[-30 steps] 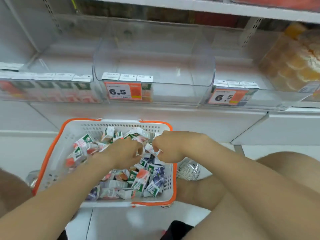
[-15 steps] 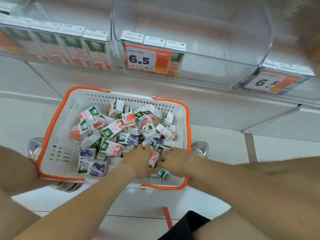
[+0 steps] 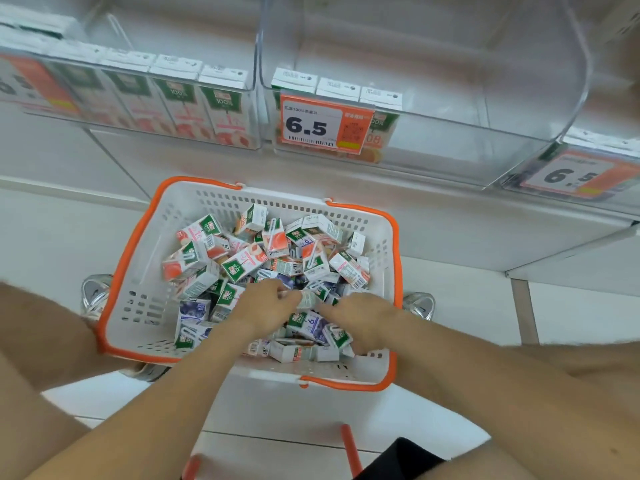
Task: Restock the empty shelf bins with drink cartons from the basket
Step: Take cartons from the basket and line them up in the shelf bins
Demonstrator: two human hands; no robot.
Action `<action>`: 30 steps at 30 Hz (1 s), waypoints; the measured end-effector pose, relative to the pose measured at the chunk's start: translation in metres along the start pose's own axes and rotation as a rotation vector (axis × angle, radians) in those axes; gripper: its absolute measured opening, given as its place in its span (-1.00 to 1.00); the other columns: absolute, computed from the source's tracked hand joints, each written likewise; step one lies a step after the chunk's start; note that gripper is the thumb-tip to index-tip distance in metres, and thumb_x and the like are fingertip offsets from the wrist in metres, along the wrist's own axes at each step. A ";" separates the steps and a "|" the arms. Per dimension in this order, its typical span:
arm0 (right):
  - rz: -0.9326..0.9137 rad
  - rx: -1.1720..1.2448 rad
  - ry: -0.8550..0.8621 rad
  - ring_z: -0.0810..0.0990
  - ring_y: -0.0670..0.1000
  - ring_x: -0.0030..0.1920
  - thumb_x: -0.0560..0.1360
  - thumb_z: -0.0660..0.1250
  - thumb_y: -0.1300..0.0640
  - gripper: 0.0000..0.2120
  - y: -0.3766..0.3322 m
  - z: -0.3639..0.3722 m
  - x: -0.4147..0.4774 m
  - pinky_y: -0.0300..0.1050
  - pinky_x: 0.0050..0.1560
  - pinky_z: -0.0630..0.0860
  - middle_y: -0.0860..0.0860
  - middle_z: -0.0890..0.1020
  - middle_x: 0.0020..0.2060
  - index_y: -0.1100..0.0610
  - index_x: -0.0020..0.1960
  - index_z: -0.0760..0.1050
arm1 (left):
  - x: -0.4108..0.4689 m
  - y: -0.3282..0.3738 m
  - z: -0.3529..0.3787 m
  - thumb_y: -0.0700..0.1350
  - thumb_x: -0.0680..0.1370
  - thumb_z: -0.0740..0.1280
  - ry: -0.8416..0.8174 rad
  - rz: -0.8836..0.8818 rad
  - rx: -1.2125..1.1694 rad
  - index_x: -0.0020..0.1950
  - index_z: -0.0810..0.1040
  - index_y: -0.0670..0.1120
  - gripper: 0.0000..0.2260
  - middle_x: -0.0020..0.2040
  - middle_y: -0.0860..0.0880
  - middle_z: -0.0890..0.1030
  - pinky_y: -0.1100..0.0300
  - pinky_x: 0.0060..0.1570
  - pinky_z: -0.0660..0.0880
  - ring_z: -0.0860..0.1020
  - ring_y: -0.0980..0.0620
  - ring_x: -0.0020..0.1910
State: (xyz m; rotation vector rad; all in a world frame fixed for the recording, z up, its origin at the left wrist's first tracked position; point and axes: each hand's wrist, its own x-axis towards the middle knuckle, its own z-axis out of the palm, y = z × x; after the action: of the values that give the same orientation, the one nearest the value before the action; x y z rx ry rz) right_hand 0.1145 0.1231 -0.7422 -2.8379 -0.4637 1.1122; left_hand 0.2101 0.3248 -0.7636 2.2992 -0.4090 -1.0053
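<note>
Head view: hands point(image 3: 311, 311) inside basket point(image 3: 138, 237) rim.

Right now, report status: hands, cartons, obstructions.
Both hands, left and right, down in basket, sorting cartons. Grip unclear. Middle bin mostly empty. Nothing blocking.

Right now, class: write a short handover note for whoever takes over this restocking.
Left hand: in the basket, fingers on a carton; grip unclear.
Right hand: in the basket on the pile; grip unclear.
Cartons: mostly loose in the basket.
Done: left bin has a front row; middle bin has three cartons.
Left: fill the middle bin's empty space.
</note>
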 end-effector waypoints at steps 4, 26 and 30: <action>0.112 0.694 0.128 0.64 0.13 -0.26 0.42 0.58 0.06 -0.36 0.024 -0.044 -0.032 0.09 -0.25 0.61 0.08 0.65 -0.26 -0.13 0.38 0.34 | -0.009 0.010 -0.020 0.12 0.60 0.32 0.027 0.017 -0.196 0.02 0.63 -0.01 -0.77 -0.33 0.00 0.61 0.02 -0.10 0.65 0.66 -0.07 -0.32; 0.248 0.843 1.120 0.62 -0.12 -0.27 0.60 0.40 -0.09 -0.79 0.034 -0.201 -0.228 -0.17 -0.25 0.51 -0.08 0.70 -0.18 -0.04 0.14 0.48 | -0.102 0.229 -0.094 0.16 0.65 0.34 0.246 0.544 -0.415 -0.12 0.69 -0.04 -0.68 -0.30 0.03 0.66 0.00 -0.30 0.55 0.66 -0.25 -0.35; 0.362 0.643 1.391 0.61 -0.13 0.01 0.56 0.44 0.00 -0.77 0.075 -0.196 -0.266 -0.15 0.01 0.50 -0.20 0.68 0.01 -0.07 0.20 0.54 | -0.102 0.292 -0.078 0.10 0.65 0.36 0.260 0.658 -0.361 -0.19 0.67 -0.08 -0.68 -0.30 -0.04 0.67 0.03 -0.28 0.57 0.65 -0.09 -0.39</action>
State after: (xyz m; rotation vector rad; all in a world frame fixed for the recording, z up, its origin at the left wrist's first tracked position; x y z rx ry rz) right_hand 0.0807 -0.0170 -0.4354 -2.3400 0.4371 -0.7169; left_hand 0.1874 0.1782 -0.4813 1.7488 -0.7407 -0.4032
